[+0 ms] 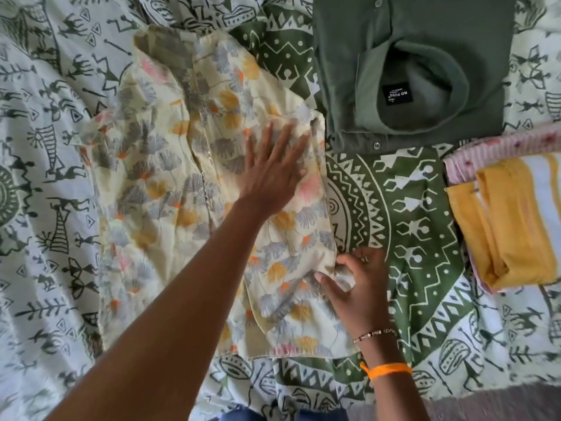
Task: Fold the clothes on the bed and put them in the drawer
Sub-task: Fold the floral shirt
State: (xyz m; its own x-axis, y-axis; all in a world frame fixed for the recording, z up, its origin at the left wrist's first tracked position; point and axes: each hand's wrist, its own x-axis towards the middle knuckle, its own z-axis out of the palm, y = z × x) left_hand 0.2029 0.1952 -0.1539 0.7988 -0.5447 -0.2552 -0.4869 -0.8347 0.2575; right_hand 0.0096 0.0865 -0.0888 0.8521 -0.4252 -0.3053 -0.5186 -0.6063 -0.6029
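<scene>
A bed (pixel 45 177) spread with a white-and-green sheet printed with tribal figures fills the view, and the clothes lie across it. A cream floral garment (pixel 170 165), patterned in grey, orange and pink, lies partly folded at the centre of the bed. To its upper right, a folded olive-green shirt (pixel 358 56) lies collar up, a black label visible inside the neck. At the far right edge sits a folded stack with a yellow garment (pixel 510 226) on top of pink-striped cloth (pixel 516 141). The left hand (pixel 273 171) presses flat on the floral garment, fingers straight and spread. The right hand (pixel 361 287), with a beaded bracelet and an orange thread at the wrist, pinches the garment's right edge between thumb and curled fingers, beside the green centre panel of the sheet.
</scene>
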